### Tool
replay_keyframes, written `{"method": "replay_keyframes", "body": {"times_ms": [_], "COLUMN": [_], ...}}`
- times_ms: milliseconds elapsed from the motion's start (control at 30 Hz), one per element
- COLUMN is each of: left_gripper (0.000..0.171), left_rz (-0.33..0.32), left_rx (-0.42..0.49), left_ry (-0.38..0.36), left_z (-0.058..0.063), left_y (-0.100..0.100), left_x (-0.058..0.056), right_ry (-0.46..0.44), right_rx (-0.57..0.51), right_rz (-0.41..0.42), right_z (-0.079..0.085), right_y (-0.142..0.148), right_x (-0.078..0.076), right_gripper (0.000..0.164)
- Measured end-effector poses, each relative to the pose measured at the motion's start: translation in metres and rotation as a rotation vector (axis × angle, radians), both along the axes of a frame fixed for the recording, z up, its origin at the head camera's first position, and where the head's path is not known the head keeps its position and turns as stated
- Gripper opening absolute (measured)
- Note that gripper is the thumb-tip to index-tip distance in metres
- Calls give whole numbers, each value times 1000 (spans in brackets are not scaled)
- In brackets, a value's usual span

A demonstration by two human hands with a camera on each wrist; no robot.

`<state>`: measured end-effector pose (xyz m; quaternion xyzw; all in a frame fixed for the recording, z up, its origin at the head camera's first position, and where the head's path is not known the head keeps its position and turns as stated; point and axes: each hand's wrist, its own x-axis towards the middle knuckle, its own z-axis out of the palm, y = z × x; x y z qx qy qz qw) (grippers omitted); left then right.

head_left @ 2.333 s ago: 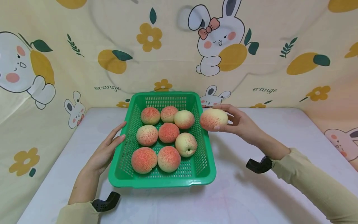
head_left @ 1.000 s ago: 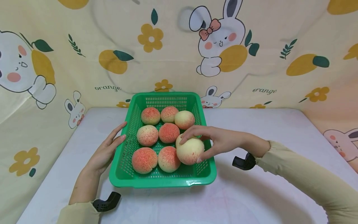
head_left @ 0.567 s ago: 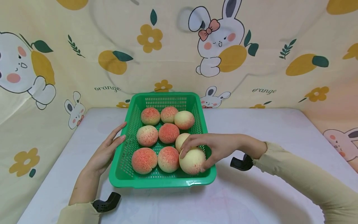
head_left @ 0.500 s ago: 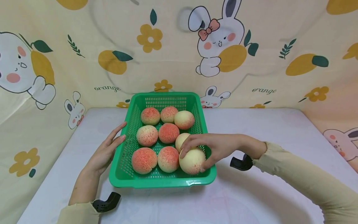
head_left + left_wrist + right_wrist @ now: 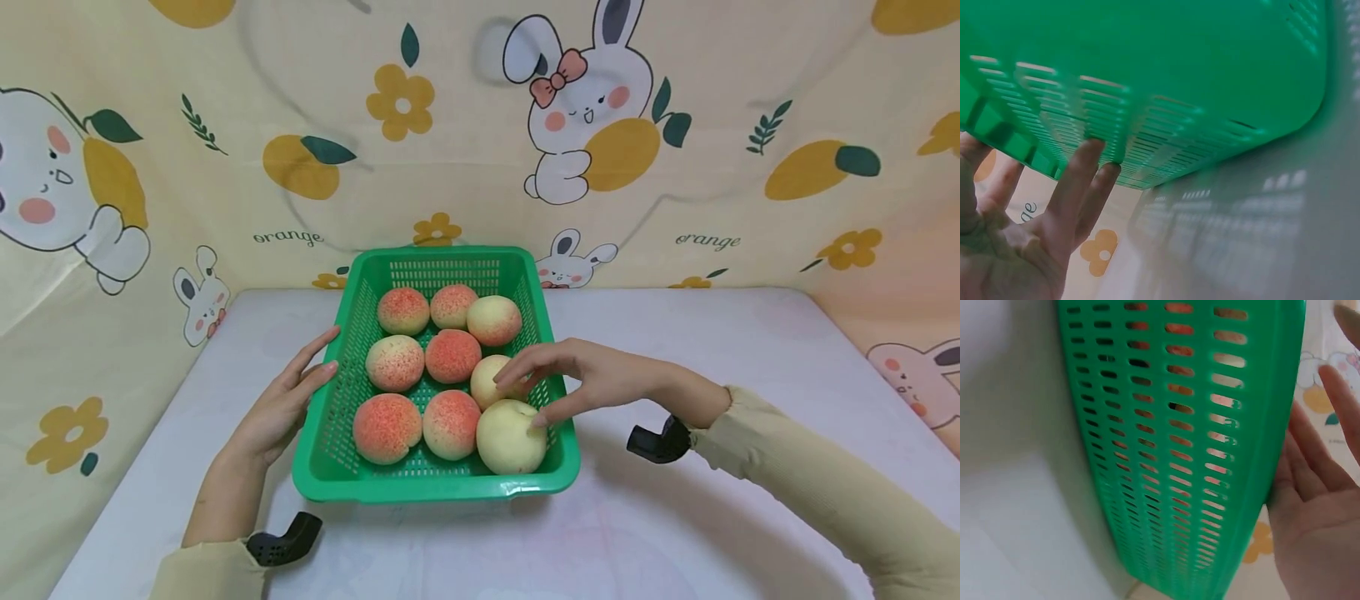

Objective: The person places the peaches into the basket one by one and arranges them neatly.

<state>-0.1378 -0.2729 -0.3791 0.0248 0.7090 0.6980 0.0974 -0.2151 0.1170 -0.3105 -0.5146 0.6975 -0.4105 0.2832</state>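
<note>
A green plastic basket (image 5: 435,490) holds several peaches, laid out in rows. At its front right corner sits a pale yellow peach (image 5: 512,437). Just above that peach my right hand (image 5: 600,373) hovers over the right rim, fingers spread, nothing gripped. Behind it, another pale peach (image 5: 491,382) is partly covered by the fingers. My left hand (image 5: 281,408) lies along the basket's left side with straight fingers. In the left wrist view, fingertips of the left hand (image 5: 1054,219) touch the slotted wall. The right wrist view shows the right hand (image 5: 1319,512) beyond the basket's wall (image 5: 1166,425).
The basket stands on a white table (image 5: 675,500). Behind it hangs a cream cloth (image 5: 450,183) printed with rabbits, oranges and flowers. Black wrist devices sit on the left sleeve (image 5: 210,571) and the right sleeve (image 5: 810,483).
My right hand brought a peach from beside the right rim into the front right corner, let it go and lifted slightly. My left hand stayed at the basket's side.
</note>
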Motion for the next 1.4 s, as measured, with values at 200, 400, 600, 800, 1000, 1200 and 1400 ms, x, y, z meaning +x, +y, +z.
{"method": "replay_keyframes", "body": {"times_ms": [200,400,600,800,1000,1200,1400], "left_gripper": [57,58,59,60,60,60,60], "left_rz": [5,31,45,59,57,66,116], "left_rx": [-33,-94,-110,-147,-164,-196,-292], "left_ry": [-7,-13,-15,-18,-17,-21,13], "left_z": [2,6,7,8,9,9,12], "left_y": [-2,-2,-2,-2,-2,-4,-5], "left_x": [0,-1,1,1,0,0,2], "right_ry": [-166,-246,-256,-279,-298,-263,-154], "right_rx": [-130,-235,-270,-322,-348,-314,-219], "right_rz": [-135,-263,-406,-488,-531,-601,-814], "right_z": [-8,-18,-26,-30,-34,-34,-34], "right_y": [10,22,31,37,42,45,47], "right_x": [2,3,6,6,6,8,11], "right_gripper": [42,37,33,33,32,33,35]}}
